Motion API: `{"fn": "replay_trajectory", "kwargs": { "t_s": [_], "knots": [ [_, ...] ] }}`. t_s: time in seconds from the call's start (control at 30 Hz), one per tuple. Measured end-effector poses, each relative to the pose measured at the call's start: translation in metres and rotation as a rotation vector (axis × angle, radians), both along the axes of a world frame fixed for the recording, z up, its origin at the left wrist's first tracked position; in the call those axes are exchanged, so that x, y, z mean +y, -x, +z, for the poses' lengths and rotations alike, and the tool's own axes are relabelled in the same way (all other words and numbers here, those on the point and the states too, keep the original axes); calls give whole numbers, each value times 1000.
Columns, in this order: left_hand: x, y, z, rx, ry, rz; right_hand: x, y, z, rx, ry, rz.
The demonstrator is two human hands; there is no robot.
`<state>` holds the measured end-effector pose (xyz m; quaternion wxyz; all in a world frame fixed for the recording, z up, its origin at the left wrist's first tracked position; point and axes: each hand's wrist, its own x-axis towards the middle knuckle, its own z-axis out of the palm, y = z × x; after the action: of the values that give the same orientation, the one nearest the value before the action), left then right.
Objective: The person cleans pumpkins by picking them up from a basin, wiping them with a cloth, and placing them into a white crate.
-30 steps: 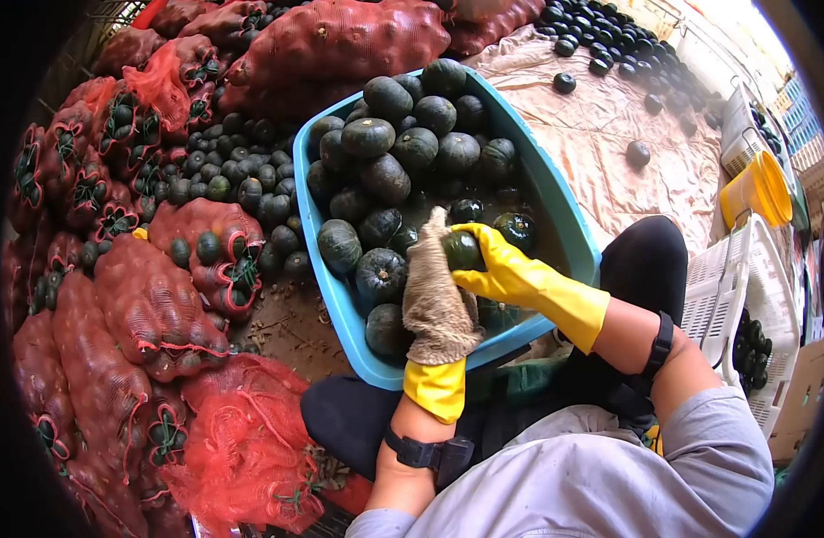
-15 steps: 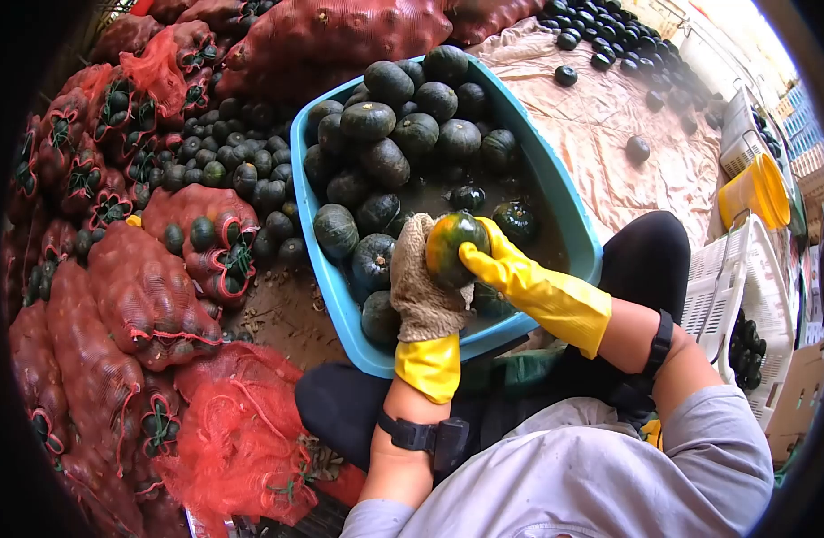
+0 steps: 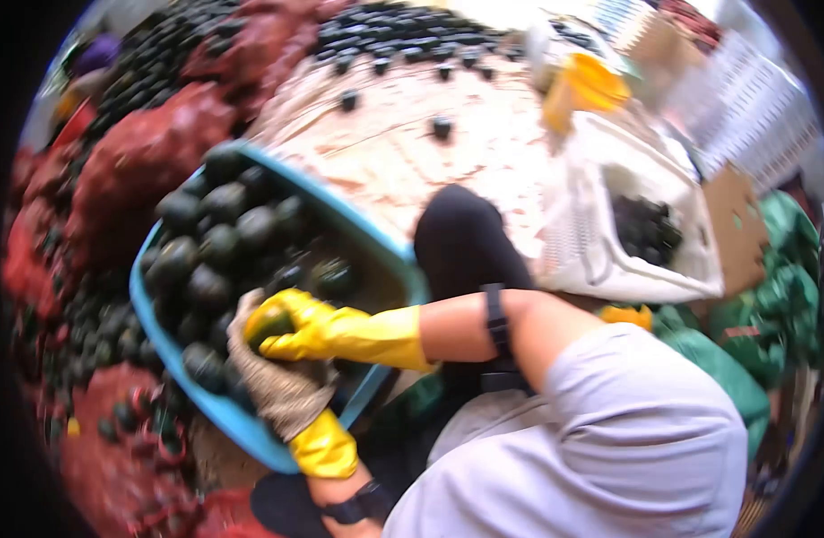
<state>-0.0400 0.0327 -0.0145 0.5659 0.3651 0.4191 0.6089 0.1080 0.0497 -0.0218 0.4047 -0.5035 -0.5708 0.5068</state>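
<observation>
The right hand (image 3: 309,325), in a yellow rubber glove, has its fingers curled partway around a green kabocha squash (image 3: 268,321) with an orange patch, thumb on the near side. The left hand (image 3: 270,363) is inside a coarse tan cloth (image 3: 291,392) that lies against the squash's other side; how far those fingers bend cannot be told, since the fabric hides them. The squash is held over the near part of a blue tub (image 3: 216,410), beside piled dark squashes (image 3: 208,285) and murky water (image 3: 367,269). The likeliest mishap is a slip: the rind looks smooth, the right glove covers only part of it, and wet rubber or a loose fold of cloth would weaken the hold. A dropped squash could splash or bruise itself on the others. The heap also looks unsteady where it is stacked highest, so a jolt from the knee (image 3: 466,235) just beside the tub could set a squash rolling.
</observation>
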Motion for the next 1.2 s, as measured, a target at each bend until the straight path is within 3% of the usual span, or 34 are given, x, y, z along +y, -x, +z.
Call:
{"fn": "replay_trajectory", "kwargs": {
  "t_s": [0.07, 0.13, 0.17, 0.27, 0.3, 0.33, 0.43, 0.5, 0.57, 0.63, 0.7, 0.73, 0.77, 0.8, 0.87, 0.93, 1.03, 1.13, 1.17, 1.2],
  "knots": [
    [5, -1, -10, 252, -1, 64, -3, -20, 13, 26, -54, 132],
    [6, -1, -22, 487, -4, 127, -11, -24, 22, -159, -4, -21],
    [6, 1, -28, 572, -2, 136, -13, -34, 26, -39, 50, -39],
    [-10, -3, -15, 499, -34, 64, -12, -112, 54, 966, 151, 8],
    [-17, -9, -1, 423, -51, 26, -25, -140, 78, 1129, 107, -239],
    [-22, -3, 13, 440, -59, -128, -20, -180, 73, 1206, -40, -407],
    [-22, 2, 5, 410, 3, -92, -27, -275, 94, 1267, -340, -485],
    [-17, 3, 6, 1015, -143, -179, -29, -297, 121, 1240, -468, -441],
    [-12, 2, 9, 1732, -319, -256, -22, -283, 138, 1083, -488, -336],
    [-10, -3, 9, 2113, -377, -327, -4, -229, 137, 617, -376, -147],
    [-13, -6, 13, 2159, -350, -357, 25, -181, 95, -166, -303, 129],
    [-14, -10, 16, 2159, -320, -371, 21, -152, 120, -664, -104, 206],
    [-14, -14, 21, 2169, -290, -396, 52, -139, 69, -868, -112, 308],
    [-13, -17, 31, 2215, -240, -482, 58, -118, 60, -907, 98, 339],
    [-10, -20, 26, 2294, -190, -484, 76, -105, -6, -1156, 37, 570],
    [-7, -20, 18, 2310, -188, -487, 70, -85, -28, -1060, 142, 400],
    [-1, -18, 5, 2313, -265, -421, 80, -92, -101, -922, 45, 327],
    [4, -20, 20, 2333, -195, -513, 85, -118, -85, -396, 278, 313],
    [7, -19, 11, 2277, -202, -415, 60, -106, -44, 474, 452, 336],
    [9, -18, 1, 2215, -214, -320, 56, -101, -13, 349, 474, 289]
  ]
}}
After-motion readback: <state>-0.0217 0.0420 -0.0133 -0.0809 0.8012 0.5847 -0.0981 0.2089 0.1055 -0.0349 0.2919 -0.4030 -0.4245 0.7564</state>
